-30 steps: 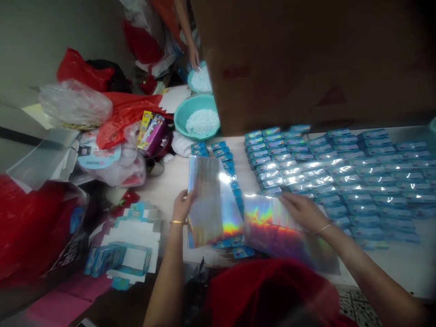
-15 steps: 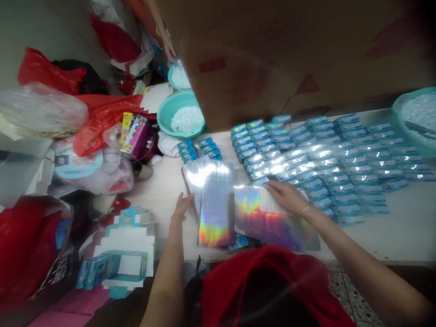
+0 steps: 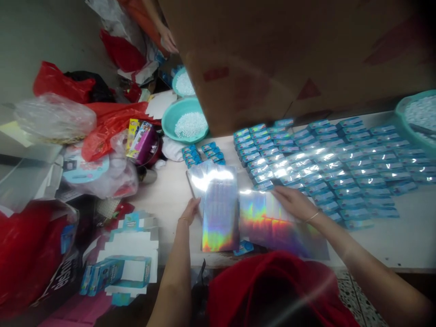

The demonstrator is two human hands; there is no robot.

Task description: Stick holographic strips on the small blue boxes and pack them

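Note:
A shiny holographic sheet stack (image 3: 220, 213) lies upright in front of me, over a second silvery piece at its upper left. My left hand (image 3: 190, 211) is closed at the left edge of the silvery piece, fingers together; their tips are partly hidden. To the right, a wide holographic sheet (image 3: 260, 218) with rainbow reflections stretches along the table. My right hand (image 3: 294, 202) pinches its upper edge, and its forearm crosses over the sheet. A small blue packet (image 3: 244, 247) peeks out beneath the sheets.
Rows of small blue packs (image 3: 334, 175) cover the table's right side. Teal basins (image 3: 170, 131) of white pellets stand behind a large cardboard box (image 3: 279, 68) and at far right. Bags (image 3: 61, 86) and blue cartons (image 3: 105, 274) crowd the left. Another person's hand (image 3: 168, 41) shows at the top.
The view has shifted slightly, so everything sits a little lower and further right. My left hand's fingers have drawn together at the sheet's edge. My right hand keeps its hold.

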